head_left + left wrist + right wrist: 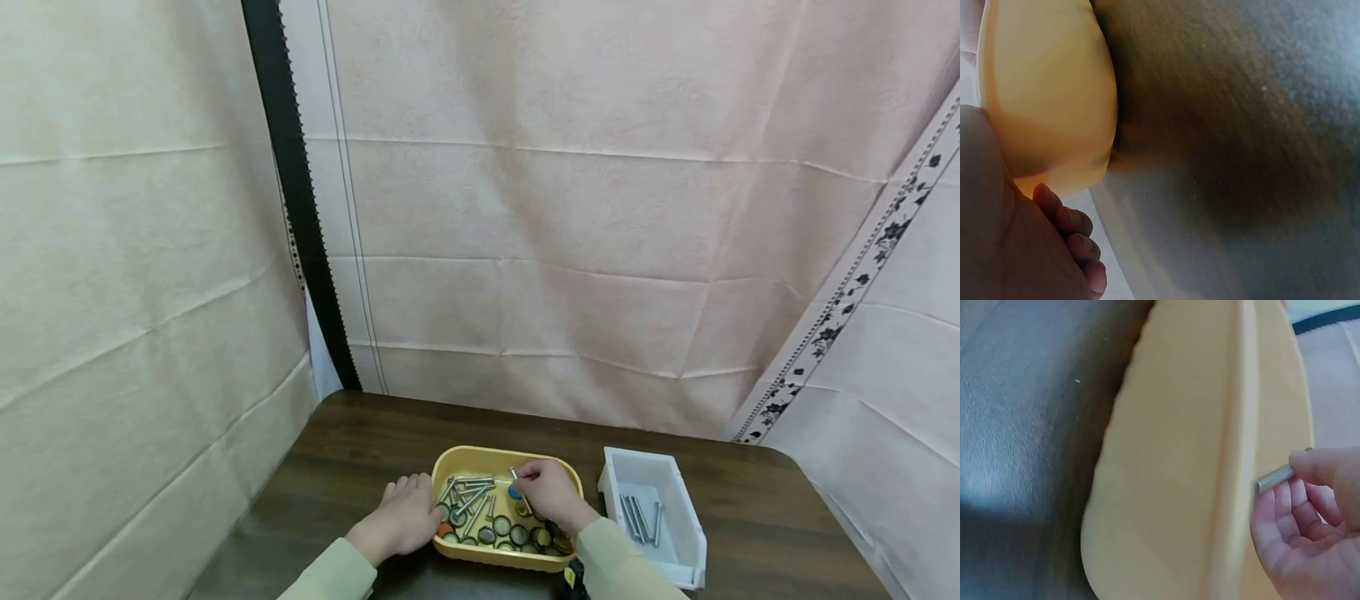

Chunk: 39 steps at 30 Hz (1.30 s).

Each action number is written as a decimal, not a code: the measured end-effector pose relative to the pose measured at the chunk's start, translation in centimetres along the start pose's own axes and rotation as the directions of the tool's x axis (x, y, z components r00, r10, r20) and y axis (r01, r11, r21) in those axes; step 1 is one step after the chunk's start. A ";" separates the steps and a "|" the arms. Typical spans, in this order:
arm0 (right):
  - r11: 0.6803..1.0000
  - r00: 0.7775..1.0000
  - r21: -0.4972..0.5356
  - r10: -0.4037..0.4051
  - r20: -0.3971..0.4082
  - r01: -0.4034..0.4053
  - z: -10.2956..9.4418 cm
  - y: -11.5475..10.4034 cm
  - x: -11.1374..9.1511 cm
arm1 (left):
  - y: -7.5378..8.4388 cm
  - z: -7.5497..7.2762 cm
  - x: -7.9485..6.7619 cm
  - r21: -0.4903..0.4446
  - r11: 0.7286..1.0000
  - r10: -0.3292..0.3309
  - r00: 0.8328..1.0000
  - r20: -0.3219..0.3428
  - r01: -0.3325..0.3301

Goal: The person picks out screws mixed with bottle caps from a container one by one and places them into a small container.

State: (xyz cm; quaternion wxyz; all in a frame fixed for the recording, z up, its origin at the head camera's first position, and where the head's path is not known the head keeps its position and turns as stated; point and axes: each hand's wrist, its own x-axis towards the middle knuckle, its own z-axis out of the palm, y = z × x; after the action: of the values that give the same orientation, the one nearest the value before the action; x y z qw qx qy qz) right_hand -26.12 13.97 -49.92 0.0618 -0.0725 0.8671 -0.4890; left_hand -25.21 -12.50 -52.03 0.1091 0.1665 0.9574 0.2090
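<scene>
My left hand (405, 512) rests at the left edge of a yellow plastic tub (517, 562), thumb side over its rim. In the left wrist view the fingers (1075, 225) lie loosely bent beside the tub's outer wall. Over the tub's right part, my right hand (551, 492) pinches a silvery threaded bolt (1274, 479) between thumb and fingers. Long bolts (472, 500) lie heaped in the tub's left and middle. Round bottle caps (502, 525) spread along the near side, with an orange cap (445, 528) at left and a blue cap (514, 492) by my right hand.
To the right of the tub stands a white bin (690, 542) with several bolts (637, 517) in it. Both containers sit on a dark wooden table (360, 450). Light cloth (525, 292) hangs behind and along the sides. Something black and yellow (573, 577) shows by my right wrist.
</scene>
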 end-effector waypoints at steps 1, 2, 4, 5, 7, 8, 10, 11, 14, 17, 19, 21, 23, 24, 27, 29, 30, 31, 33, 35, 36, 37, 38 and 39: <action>1.000 1.000 0.006 0.014 -0.003 -0.014 -0.3 0.1 0.0 | 0.0 0.0 0.0 0.001 1.000 0.002 1.000 -0.003 -0.002; 0.999 0.999 0.017 0.037 -0.004 -0.037 -0.7 0.2 -0.1 | 0.0 0.0 0.0 0.002 1.000 0.004 1.000 -0.005 -0.004; 0.997 0.998 0.036 0.066 -0.008 -0.066 -1.3 0.4 -0.2 | -0.1 0.1 0.0 0.006 1.000 0.004 1.000 -0.009 -0.004; 0.996 0.997 0.043 0.077 -0.012 -0.077 -1.7 0.4 -0.3 | -0.1 0.1 0.0 0.006 1.000 0.004 1.000 -0.009 -0.004; 0.993 0.996 0.070 0.093 -0.016 -0.091 -2.3 0.4 -0.5 | -0.2 0.2 0.0 0.007 1.000 0.002 1.000 -0.007 -0.002; 0.990 0.995 0.096 0.102 -0.014 -0.100 -2.7 0.3 -0.6 | -0.2 0.1 0.0 0.008 1.000 0.000 1.000 -0.005 0.000; 0.984 0.993 0.137 0.116 -0.020 -0.112 -3.3 0.2 -0.9 | -0.2 0.1 0.0 0.005 1.000 -0.005 1.000 0.003 0.005; 0.980 0.992 0.155 0.127 -0.024 -0.122 -3.6 0.1 -1.0 | -0.2 0.1 0.0 0.001 1.000 -0.008 1.000 0.007 0.008; 0.971 0.988 0.193 0.151 -0.039 -0.141 -4.6 0.2 -1.2 | -0.1 0.0 0.0 -0.002 1.000 -0.012 1.000 0.017 0.012; 0.967 0.983 0.202 0.172 -0.058 -0.157 -5.7 0.6 -1.4 | -0.1 0.0 0.0 -0.005 1.000 -0.012 1.000 0.020 0.012; 0.962 0.981 0.216 0.184 -0.068 -0.166 -6.3 0.8 -1.5 | -0.1 0.1 0.1 -0.004 1.000 -0.010 1.000 0.017 0.010; 0.954 0.977 0.243 0.199 -0.076 -0.176 -6.8 1.1 -1.6 | -0.1 0.1 0.1 -0.003 1.000 -0.009 1.000 0.016 0.009; 0.946 0.974 0.266 0.212 -0.085 -0.183 -7.4 1.2 -1.8 | -0.2 0.1 0.1 0.000 1.000 -0.009 1.000 0.016 0.009; 0.944 0.972 0.274 0.217 -0.092 -0.185 -7.6 1.3 -1.8 | -0.2 0.2 0.1 0.000 1.000 -0.008 1.000 0.018 0.008; 0.941 0.966 0.279 0.230 -0.117 -0.190 -8.2 1.6 -2.0 | -0.2 0.2 0.1 -0.003 1.000 -0.010 1.000 0.019 0.010; 0.943 0.963 0.270 0.236 -0.134 -0.193 -8.6 1.8 -2.2 | -0.2 0.2 0.1 -0.005 1.000 -0.011 1.000 0.018 0.011; 0.943 0.960 0.268 0.241 -0.142 -0.197 -8.9 2.0 -2.3 | -0.2 0.2 0.1 -0.006 1.000 -0.011 1.000 0.016 0.012; 0.943 0.958 0.266 0.245 -0.147 -0.200 -9.1 2.1 -2.4 | -0.2 0.2 0.1 -0.006 1.000 -0.012 1.000 0.014 0.012; 0.946 0.955 0.251 0.251 -0.156 -0.207 -9.6 2.3 -2.6 | -0.2 0.2 0.1 -0.008 1.000 -0.014 1.000 0.015 0.014; 0.946 0.955 0.244 0.253 -0.154 -0.211 -10.0 2.5 -2.8 | -0.2 0.2 0.2 -0.015 1.000 -0.015 1.000 0.021 0.016; 0.947 0.955 0.239 0.254 -0.152 -0.214 -10.3 2.6 -2.9 | -0.3 0.2 0.2 -0.018 1.000 -0.017 1.000 0.023 0.017; 0.948 0.955 0.235 0.253 -0.153 -0.213 -10.5 2.7 -3.0 | -0.3 0.2 0.3 -0.020 1.000 -0.018 0.999 0.027 0.019; 0.950 0.956 0.230 0.250 -0.156 -0.211 -10.8 2.7 -3.1 | -0.3 0.3 0.3 -0.022 1.000 -0.020 0.999 0.029 0.021; 0.951 0.957 0.229 0.246 -0.154 -0.208 -11.0 2.8 -3.3 | -0.4 0.3 0.4 -0.022 1.000 -0.021 0.999 0.031 0.022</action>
State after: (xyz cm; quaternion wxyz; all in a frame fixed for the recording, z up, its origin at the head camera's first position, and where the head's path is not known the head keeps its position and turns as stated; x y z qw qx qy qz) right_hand -25.06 25.25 -46.48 0.0463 0.0797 0.8151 -0.5719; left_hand -25.56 -12.57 -52.51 0.1281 0.1580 0.9549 0.2161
